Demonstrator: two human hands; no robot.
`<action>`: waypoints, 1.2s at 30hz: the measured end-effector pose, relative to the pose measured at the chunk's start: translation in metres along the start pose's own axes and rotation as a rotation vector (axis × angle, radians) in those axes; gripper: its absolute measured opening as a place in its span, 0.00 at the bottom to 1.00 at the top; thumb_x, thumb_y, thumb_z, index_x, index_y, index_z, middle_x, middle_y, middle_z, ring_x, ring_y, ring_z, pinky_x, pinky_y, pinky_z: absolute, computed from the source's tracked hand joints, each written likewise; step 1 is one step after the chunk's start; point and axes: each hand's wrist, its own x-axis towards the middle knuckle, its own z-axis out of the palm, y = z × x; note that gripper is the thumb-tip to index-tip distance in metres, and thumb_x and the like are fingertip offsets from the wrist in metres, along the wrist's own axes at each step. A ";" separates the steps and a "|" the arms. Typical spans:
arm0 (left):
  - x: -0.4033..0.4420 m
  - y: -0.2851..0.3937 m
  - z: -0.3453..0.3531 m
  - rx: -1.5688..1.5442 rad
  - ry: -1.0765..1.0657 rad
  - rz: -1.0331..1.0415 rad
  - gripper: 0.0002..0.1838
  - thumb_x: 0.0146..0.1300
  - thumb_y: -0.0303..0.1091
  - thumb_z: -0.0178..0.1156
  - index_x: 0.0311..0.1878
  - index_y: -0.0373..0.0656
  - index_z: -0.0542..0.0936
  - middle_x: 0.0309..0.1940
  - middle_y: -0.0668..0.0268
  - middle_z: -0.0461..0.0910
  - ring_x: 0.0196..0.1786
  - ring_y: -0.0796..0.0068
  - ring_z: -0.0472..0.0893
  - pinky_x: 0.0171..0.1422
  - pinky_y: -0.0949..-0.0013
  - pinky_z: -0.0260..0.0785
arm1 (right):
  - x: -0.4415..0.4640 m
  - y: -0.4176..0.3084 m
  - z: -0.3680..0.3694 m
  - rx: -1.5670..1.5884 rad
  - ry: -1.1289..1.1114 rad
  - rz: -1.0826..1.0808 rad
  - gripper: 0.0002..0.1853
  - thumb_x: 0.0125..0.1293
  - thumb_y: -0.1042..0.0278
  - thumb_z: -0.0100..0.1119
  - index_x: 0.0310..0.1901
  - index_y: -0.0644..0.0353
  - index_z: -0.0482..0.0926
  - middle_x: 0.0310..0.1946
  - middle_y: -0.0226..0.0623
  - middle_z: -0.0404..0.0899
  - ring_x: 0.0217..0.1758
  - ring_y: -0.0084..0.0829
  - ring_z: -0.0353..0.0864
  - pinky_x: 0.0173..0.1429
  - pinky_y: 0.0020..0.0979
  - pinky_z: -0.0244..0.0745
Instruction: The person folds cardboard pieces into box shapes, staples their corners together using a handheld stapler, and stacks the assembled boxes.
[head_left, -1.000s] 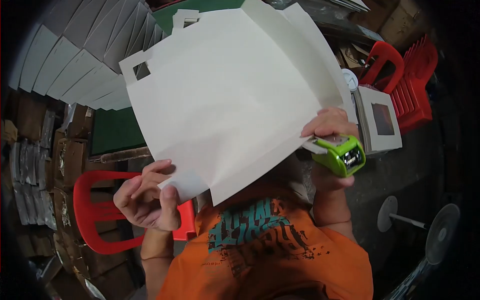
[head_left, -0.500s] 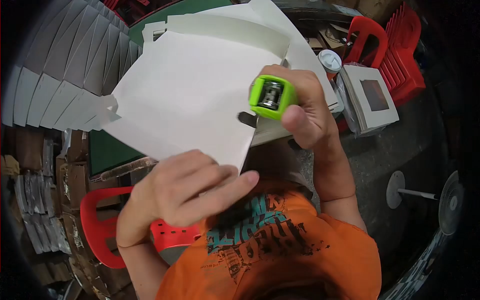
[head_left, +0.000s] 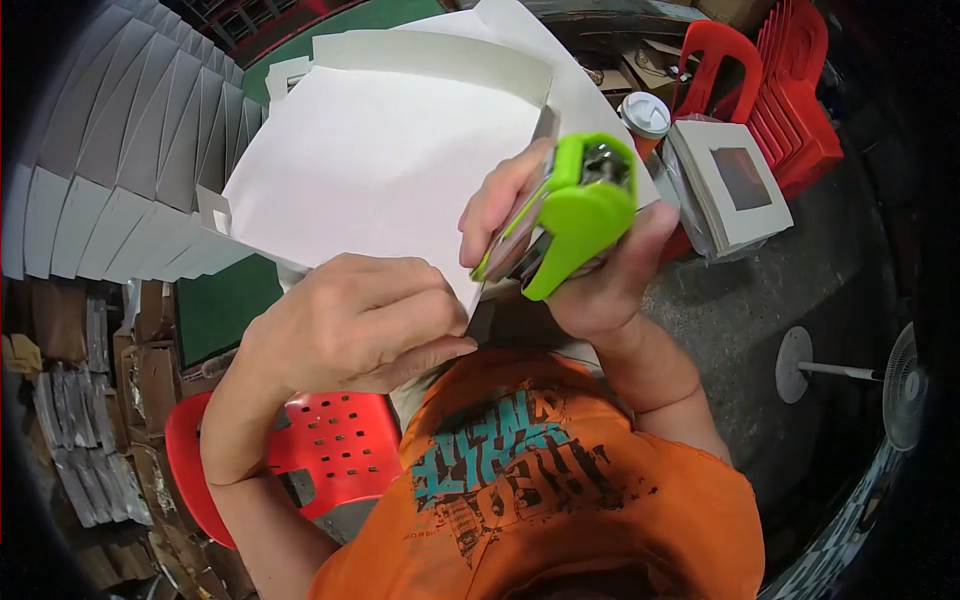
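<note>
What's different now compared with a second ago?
The left hand has moved rightward, from a flap to the near corner of the white cardboard box. The right hand has brought the green stapler leftward to that corner, and the box has turned somewhat anticlockwise. The right hand still holds the stapler; the lidded cup and red stacked chairs stay put.

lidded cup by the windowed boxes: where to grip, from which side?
Grip the cup around its body, just below the white lid, which might pop off if pulled. Come from above: it stands upright, lid facing up, with the windowed boxes close on one side and a white card sheet on the other. The right hand looks nearer but holds the green stapler.
</note>
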 end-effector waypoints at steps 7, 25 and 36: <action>-0.001 0.000 0.002 0.029 0.052 0.056 0.16 0.57 0.27 0.76 0.30 0.42 0.73 0.26 0.63 0.74 0.28 0.61 0.80 0.29 0.59 0.71 | 0.003 -0.002 0.011 -0.159 -0.072 0.012 0.55 0.64 0.06 0.24 0.40 0.64 0.73 0.34 0.36 0.79 0.33 0.23 0.77 0.36 0.26 0.72; -0.013 -0.005 -0.005 0.234 0.172 -0.017 0.22 0.47 0.38 0.82 0.34 0.43 0.75 0.25 0.66 0.74 0.25 0.61 0.77 0.30 0.61 0.68 | -0.005 0.011 0.036 -0.182 -0.003 -0.283 0.37 0.76 0.28 0.47 0.31 0.60 0.77 0.28 0.35 0.74 0.25 0.33 0.69 0.33 0.33 0.64; -0.053 -0.019 -0.053 0.571 0.010 -0.222 0.23 0.52 0.45 0.80 0.30 0.43 0.74 0.22 0.65 0.71 0.28 0.58 0.75 0.36 0.58 0.67 | -0.015 -0.013 -0.001 -0.233 -0.018 -0.401 0.24 0.73 0.38 0.62 0.41 0.54 0.76 0.44 0.43 0.85 0.49 0.48 0.85 0.66 0.50 0.71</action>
